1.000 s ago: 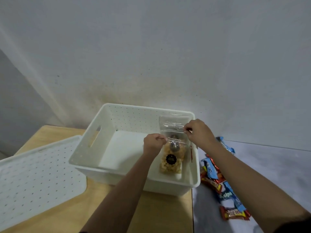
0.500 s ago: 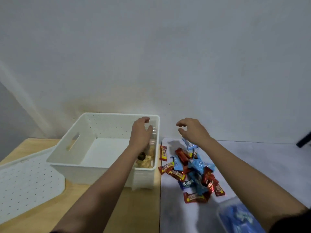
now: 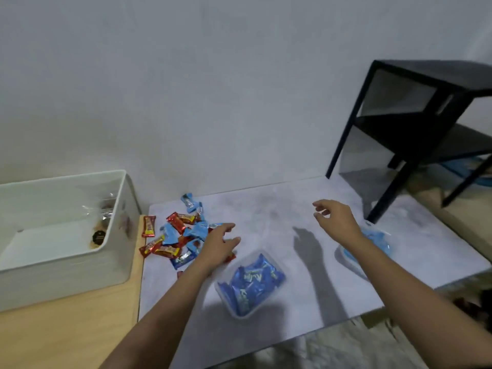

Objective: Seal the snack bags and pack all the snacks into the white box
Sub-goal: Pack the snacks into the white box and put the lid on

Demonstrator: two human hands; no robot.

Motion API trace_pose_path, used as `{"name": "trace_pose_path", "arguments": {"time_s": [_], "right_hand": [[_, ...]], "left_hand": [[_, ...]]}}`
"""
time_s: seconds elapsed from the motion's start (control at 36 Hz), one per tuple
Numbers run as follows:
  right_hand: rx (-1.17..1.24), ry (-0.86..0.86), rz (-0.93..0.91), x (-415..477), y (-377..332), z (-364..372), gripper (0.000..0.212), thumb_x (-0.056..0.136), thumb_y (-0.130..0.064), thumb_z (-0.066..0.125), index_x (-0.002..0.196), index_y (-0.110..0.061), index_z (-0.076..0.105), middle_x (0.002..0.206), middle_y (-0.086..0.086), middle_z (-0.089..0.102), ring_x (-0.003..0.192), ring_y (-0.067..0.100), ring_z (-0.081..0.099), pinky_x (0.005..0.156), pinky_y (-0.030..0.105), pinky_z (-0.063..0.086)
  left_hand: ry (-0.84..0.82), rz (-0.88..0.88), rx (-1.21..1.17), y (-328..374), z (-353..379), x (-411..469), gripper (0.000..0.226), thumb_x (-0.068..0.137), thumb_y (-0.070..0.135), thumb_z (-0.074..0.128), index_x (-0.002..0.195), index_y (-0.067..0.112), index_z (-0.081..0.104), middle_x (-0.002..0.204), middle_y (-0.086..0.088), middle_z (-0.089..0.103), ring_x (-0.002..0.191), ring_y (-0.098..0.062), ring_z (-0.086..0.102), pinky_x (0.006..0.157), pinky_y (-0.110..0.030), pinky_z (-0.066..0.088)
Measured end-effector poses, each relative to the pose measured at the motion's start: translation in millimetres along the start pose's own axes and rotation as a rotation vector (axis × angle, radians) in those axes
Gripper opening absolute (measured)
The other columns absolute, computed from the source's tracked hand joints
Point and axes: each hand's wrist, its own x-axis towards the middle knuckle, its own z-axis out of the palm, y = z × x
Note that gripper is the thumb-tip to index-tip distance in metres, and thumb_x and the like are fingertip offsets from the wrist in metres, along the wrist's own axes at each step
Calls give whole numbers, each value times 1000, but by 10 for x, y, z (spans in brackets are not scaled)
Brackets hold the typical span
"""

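Hands over pale grey mat [image 3: 266, 209], palms down. Left hand [image 3: 217, 246] low at right edge of loose candy pile [image 3: 177, 238], fingers spread and reaching right, holding nothing; touching the wrappers beneath or just above them, cannot tell. Right hand [image 3: 336, 222] raised above mat, well apart from left hand, fingers loosely curled and parted, empty, shadow cast on mat below and to its left.

White box [image 3: 121, 262] at left, on wooden tabletop [image 3: 66, 328], open-topped. Inside, against right wall: clear snack bag [image 3: 99, 230] with pale brown pieces and dark round label, top part crumpled and shiny; sealed or not, cannot tell. Rest of box floor bare.

Candy pile just right of box, on mat's left part: red-and-yellow wrapped bars mixed with blue wrapped pieces, overlapping. One red bar [image 3: 148, 226] lying across seam between wood and mat, nearest the box. One blue piece [image 3: 189, 202] a little apart at far end of pile, near wall.

Clear bag of blue-wrapped sweets [image 3: 249, 284] flat on mat just beside left forearm, toward near edge. Second clear bag with blue contents [image 3: 378, 241] under and behind right wrist, partly hidden by arm.

Black open-frame side table [image 3: 415, 123] at far right, legs standing on and beside mat's far corner. Plain pale wall [image 3: 213, 89] behind everything.
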Motion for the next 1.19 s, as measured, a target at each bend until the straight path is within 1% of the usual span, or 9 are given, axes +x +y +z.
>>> {"name": "trace_pose_path", "arguments": {"time_s": [0.11, 0.25, 0.36, 0.47, 0.58, 0.75, 0.92, 1.03, 1.19], "right_hand": [[48, 59, 182, -269, 684, 15, 44, 87, -10, 59, 130, -9, 50, 124, 17, 57, 107, 30, 55, 93, 33, 41], [-70, 98, 427, -669, 1587, 309, 54, 90, -18, 55, 139, -5, 37, 142, 22, 40, 129, 41, 35, 101, 50, 38], [-2, 134, 568, -685, 1684, 430, 60, 93, -23, 51, 145, -7, 25, 150, 24, 22, 137, 41, 21, 106, 53, 30], [197, 219, 638, -570, 1703, 409, 65, 92, -18, 52, 146, -6, 18, 150, 24, 22, 134, 41, 29, 110, 48, 30], [308, 358, 732, -449, 1670, 322, 61, 89, -8, 55, 141, 1, 25, 142, 26, 36, 128, 41, 40, 107, 46, 36], [330, 349, 777, -460, 1732, 307, 57, 90, -5, 51, 142, -1, 27, 140, 25, 42, 127, 40, 42, 107, 43, 36], [526, 365, 835, -464, 1643, 268, 57, 90, 2, 45, 144, -8, 30, 148, 12, 38, 135, 30, 37, 114, 34, 28], [577, 304, 821, -434, 1556, 253, 51, 88, 1, 50, 137, -9, 43, 141, 11, 46, 124, 36, 48, 102, 47, 44], [844, 189, 745, -387, 1338, 140, 59, 86, 11, 47, 137, -19, 44, 138, 8, 50, 109, 33, 58, 80, 41, 56]], "left_hand": [[-100, -86, 48, -190, 301, -66, 59, 86, 20, 65, 138, 12, 39, 124, -32, 50, 114, -34, 54, 93, -35, 44], [-303, -123, 444, -542, 695, -256, 88, 73, 58, 60, 145, 23, 25, 146, -7, 37, 131, -24, 37, 109, -37, 32], [-261, -100, 592, -642, 660, -292, 84, 81, 55, 59, 148, 28, 16, 150, -4, 31, 135, -23, 33, 104, -36, 34], [-192, -44, 602, -548, 668, -258, 80, 84, 56, 55, 148, 28, 16, 148, -5, 34, 131, -23, 38, 102, -40, 39], [-117, -88, 544, -458, 797, -214, 80, 84, 54, 55, 148, 28, 16, 140, -7, 41, 123, -25, 46, 95, -39, 44], [-73, -213, 299, -436, 992, -272, 87, 82, 47, 63, 148, 19, 14, 123, -15, 51, 106, -28, 54, 84, -34, 45], [-232, -196, -5, -275, 1069, -404, 98, 79, 14, 72, 148, 14, 3, 127, 0, 48, 108, -15, 49, 84, -15, 42], [-320, -198, -140, -354, 1075, -462, 123, 67, 10, 82, 147, 27, -10, 144, -1, 38, 121, -19, 49, 81, -17, 52], [-370, -146, -186, -263, 1088, -426, 122, 66, 1, 80, 146, 25, -8, 134, 2, 42, 112, -14, 50, 76, -12, 52]]}}
